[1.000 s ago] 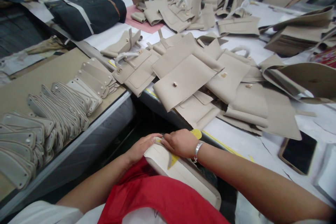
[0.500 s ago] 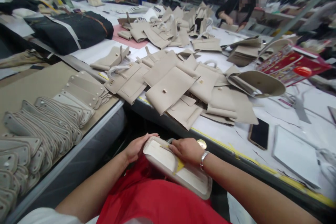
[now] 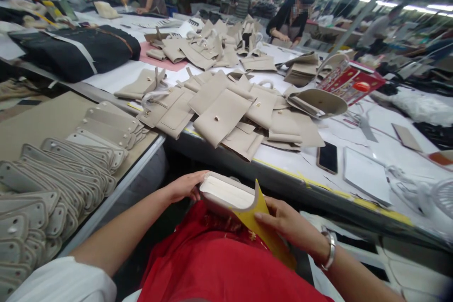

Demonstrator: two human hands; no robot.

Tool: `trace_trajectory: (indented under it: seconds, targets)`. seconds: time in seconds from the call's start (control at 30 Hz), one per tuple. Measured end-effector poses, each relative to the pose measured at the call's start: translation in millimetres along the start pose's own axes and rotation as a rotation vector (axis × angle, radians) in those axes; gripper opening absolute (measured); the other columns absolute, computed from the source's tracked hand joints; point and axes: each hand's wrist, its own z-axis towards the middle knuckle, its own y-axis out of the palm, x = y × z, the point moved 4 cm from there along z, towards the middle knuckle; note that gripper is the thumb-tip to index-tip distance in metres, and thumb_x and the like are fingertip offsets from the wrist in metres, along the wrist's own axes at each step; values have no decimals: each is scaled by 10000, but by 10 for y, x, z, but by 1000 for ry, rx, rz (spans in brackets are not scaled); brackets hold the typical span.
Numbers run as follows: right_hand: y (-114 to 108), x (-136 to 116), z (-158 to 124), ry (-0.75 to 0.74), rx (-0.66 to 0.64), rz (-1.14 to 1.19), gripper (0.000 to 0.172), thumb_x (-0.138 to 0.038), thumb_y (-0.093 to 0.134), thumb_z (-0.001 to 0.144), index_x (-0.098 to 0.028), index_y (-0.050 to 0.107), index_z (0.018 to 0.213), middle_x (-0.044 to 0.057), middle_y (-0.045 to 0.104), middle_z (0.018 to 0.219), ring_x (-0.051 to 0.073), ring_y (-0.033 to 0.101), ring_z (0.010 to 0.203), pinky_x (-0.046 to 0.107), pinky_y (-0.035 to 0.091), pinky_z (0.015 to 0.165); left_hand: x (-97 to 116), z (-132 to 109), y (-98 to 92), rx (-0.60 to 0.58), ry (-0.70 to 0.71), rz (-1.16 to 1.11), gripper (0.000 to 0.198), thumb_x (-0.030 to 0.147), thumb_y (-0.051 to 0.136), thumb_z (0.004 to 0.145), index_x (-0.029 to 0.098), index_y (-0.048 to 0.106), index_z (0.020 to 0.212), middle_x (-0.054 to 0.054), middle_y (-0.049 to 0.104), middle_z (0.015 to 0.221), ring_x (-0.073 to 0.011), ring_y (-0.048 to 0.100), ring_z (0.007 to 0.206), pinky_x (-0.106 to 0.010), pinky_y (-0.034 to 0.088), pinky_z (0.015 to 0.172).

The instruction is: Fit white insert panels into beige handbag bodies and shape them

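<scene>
I see a white-topped, beige, boxy leather-look piece just beyond the red cloth apron, held close probably for control | left hand grips its end, likely steadying it | right hand pinches a thin, yellow, curved-edge sheet above the apron, likely fixing its tilt

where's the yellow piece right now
In the head view, low and right of centre: the yellow piece is in the right hand, at the right end of the cream piece.
</scene>
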Motion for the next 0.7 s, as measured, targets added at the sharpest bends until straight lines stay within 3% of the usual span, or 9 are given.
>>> trace_trajectory:
  seconds: [0.07,0.17,0.33,0.47,0.6,0.7]
  targets:
    - [154,46,-30,-28,1,11,383,-419,515,811,-146,574,1072,68,623,1066,224,576,940,296,455,793,-60,-76,132,-100,-67,-227,587,540,479,809,337,335,1342,-79,617,1111,-210,645,752,-387,517,654]
    - [331,150,28,-9,32,-109,337,-421,498,825,-160,621,1000,53,657,973,216,591,875,284,456,745,-105,-54,299,-101,40,-510,508,552,433,832,338,393,1290,-59,497,1286,-242,585,981,-407,513,729]
    - [550,168,259,-33,155,-182,284,-397,485,830,-170,642,897,37,671,867,186,592,782,263,445,677,-180,114,414,-18,207,-695,514,586,365,842,236,485,1199,-72,550,1210,-242,536,1064,-397,466,852]
    - [768,135,458,-1,186,43,276,-403,497,815,-162,621,867,30,666,764,161,599,675,239,447,579,-227,149,403,25,229,-709,618,666,303,812,227,481,1208,-75,570,1191,-246,535,1078,-387,429,902]
    - [1072,248,638,211,136,351,307,-454,483,813,-156,554,826,-20,557,480,112,508,396,192,368,385,-251,115,386,-24,232,-725,701,714,273,781,234,436,1265,-91,543,1237,-259,517,1113,-398,391,943]
    - [1254,314,765,251,145,526,298,-443,524,795,-147,538,826,-12,582,517,92,508,381,169,359,367,-261,92,365,-79,220,-771,740,739,260,762,232,423,1277,-102,516,1271,-276,496,1141,-418,368,963]
